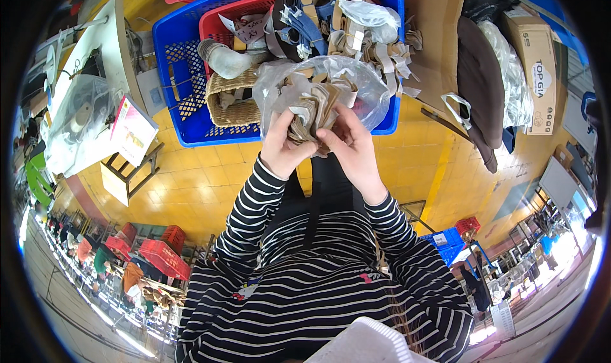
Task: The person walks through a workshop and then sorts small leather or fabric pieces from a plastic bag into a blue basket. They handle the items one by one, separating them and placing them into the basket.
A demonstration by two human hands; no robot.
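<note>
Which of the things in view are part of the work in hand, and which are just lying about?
In hand:
- left hand and right hand, both gripping the stack of tan cut pieces
- clear plastic bag around the stack

Lying about:
- blue crate
- woven basket
- cardboard box
- white stool

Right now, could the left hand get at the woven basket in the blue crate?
Probably yes: the woven basket sits just beyond the left hand, nothing between, though that hand holds tan cut pieces.

Glossy clear plastic bag [369,89], matt tan leather-like pieces [313,105], woven basket [232,99]
</note>
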